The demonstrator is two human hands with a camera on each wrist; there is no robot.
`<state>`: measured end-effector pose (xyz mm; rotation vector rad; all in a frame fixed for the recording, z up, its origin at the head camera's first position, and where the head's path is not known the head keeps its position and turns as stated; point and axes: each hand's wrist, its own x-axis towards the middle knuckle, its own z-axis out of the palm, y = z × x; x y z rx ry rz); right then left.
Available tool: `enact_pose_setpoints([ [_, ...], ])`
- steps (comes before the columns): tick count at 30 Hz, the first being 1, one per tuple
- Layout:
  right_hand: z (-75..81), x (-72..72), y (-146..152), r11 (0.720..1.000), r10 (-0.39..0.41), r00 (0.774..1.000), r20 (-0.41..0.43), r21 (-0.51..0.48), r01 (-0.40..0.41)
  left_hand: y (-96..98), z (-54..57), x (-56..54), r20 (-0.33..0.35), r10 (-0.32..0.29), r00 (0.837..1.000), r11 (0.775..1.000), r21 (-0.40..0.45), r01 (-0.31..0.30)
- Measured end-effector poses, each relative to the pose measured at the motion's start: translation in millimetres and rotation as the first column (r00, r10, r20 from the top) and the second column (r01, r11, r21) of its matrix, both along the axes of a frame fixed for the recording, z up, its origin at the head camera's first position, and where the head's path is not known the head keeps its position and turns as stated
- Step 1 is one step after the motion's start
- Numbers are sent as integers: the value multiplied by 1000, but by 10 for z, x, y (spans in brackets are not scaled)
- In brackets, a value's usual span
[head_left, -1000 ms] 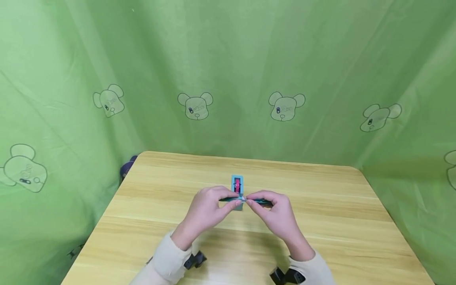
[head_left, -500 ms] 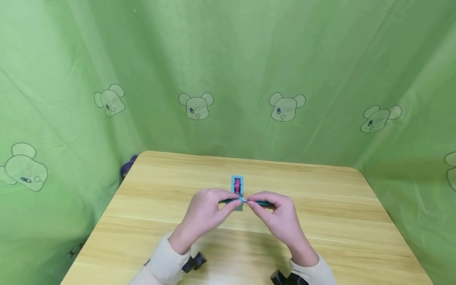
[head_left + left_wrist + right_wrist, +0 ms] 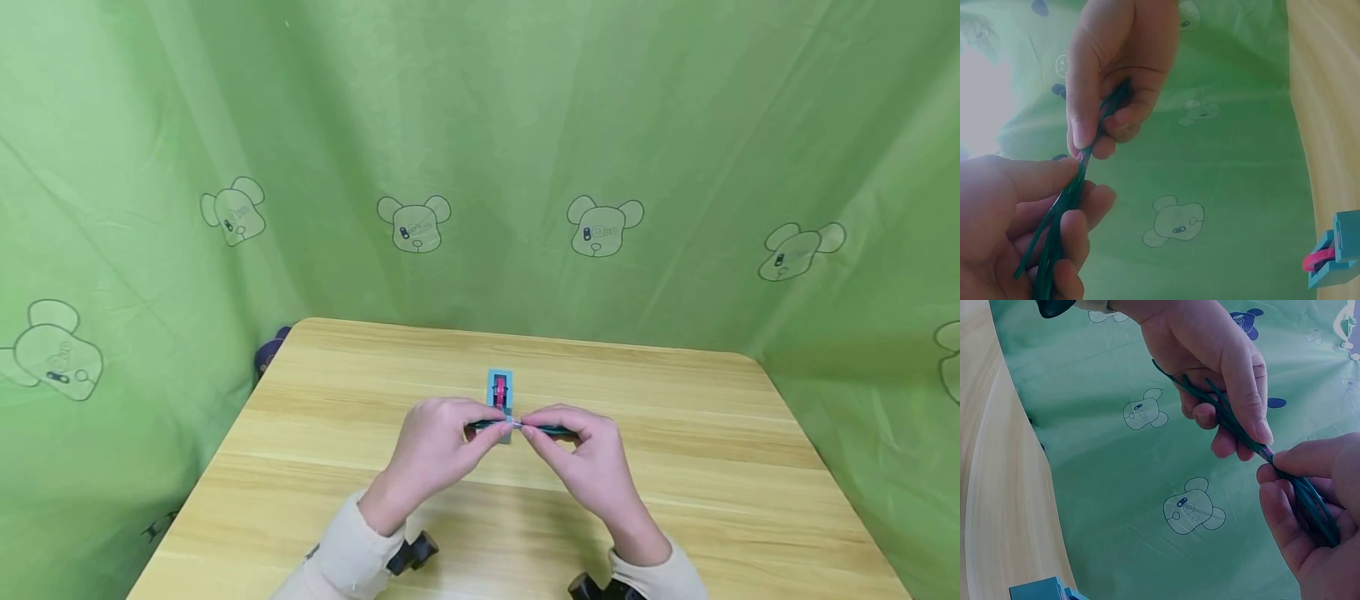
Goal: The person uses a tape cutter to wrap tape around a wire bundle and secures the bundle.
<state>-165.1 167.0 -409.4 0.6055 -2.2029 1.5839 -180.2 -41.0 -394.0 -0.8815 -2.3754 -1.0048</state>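
A thin bundle of dark green strands (image 3: 1063, 206) is held level above the table, with a pale, shiny band (image 3: 1265, 452) around its middle. Just left of that band, my left hand (image 3: 438, 437) pinches the bundle between thumb and fingers. My right hand (image 3: 588, 446) pinches it just to the right, the two sets of fingertips close together. Loose strand ends spread back into both palms, as the wrist views show. Beyond the hands stands a blue tape dispenser (image 3: 500, 373) with a pink roll core (image 3: 500, 389); its near end is partly hidden by the fingers.
The wooden table (image 3: 675, 400) has rounded far corners. Green curtain (image 3: 510, 108) with bear-head prints encloses the back and sides. A dark purple object (image 3: 267, 354) shows past the table's left edge. Black cameras (image 3: 412, 552) sit on both wrists.
Both hands have shifted slightly toward the body and right with the bundle. The left fingertips now cover more of the pale band. The tape dispenser stays put.
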Motion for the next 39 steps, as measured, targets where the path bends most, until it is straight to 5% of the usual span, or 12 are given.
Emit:
enact_pose_setpoints([
  [8, 14, 6, -15, 1000, -1, 1000, 6, 5, 1, -3, -10, -12, -46, 12, 999, 1000, 5, -12],
  [15, 287, 147, -126, 999, -29, 1000, -2, 34, 29, -6, -7, -10, -76, 3, 997, 1000, 25, -2],
  [22, 41, 8, -21, 998, -26, 997, 66, 63, 22, -14, -10, -4, -103, -4, 995, 1000, 29, 8],
  [30, 43, -4, -45, 997, -41, 992, 117, 71, 33, -9, -27, -13, -132, -5, 991, 999, 33, 9],
  [39, 307, 138, -169, 997, -41, 998, 49, 72, 38, -13, -38, -24, -97, 3, 995, 999, 44, 1],
])
